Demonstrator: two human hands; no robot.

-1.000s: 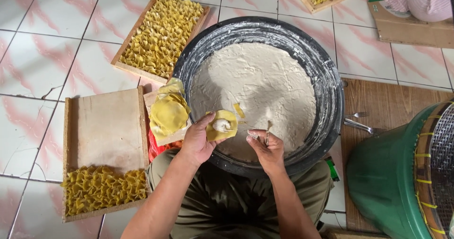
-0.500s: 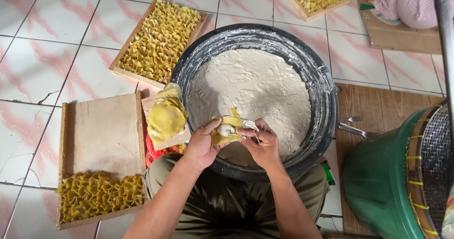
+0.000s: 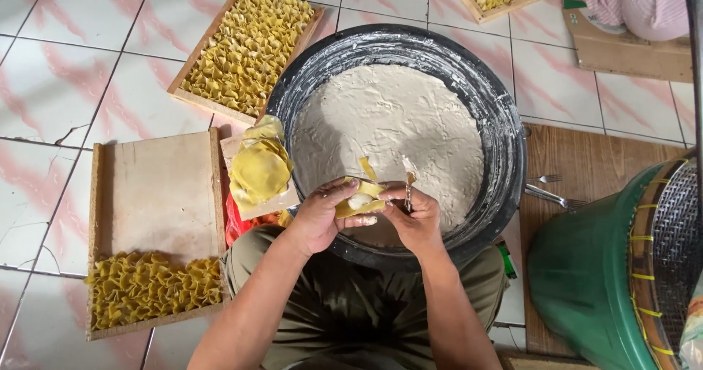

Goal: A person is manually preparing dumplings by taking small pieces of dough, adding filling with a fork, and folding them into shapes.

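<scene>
Head view: a yellow square dough wrapper (image 3: 360,198) dabbed with pale filling is pinched closed between left hand (image 3: 322,220) and right hand (image 3: 417,220), held just over the near rim of the large black paste-filled basin (image 3: 505,128), keeping refills close.

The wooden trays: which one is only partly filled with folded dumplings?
The tray at the person's left, beside the knee: dumplings cover only its near end, bare wood beyond. The others are full.

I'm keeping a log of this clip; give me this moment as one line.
left hand: holds yellow wrapper with filling | right hand: on wrapper, holding small tool | over basin of pale paste | wrapper stack left
</scene>
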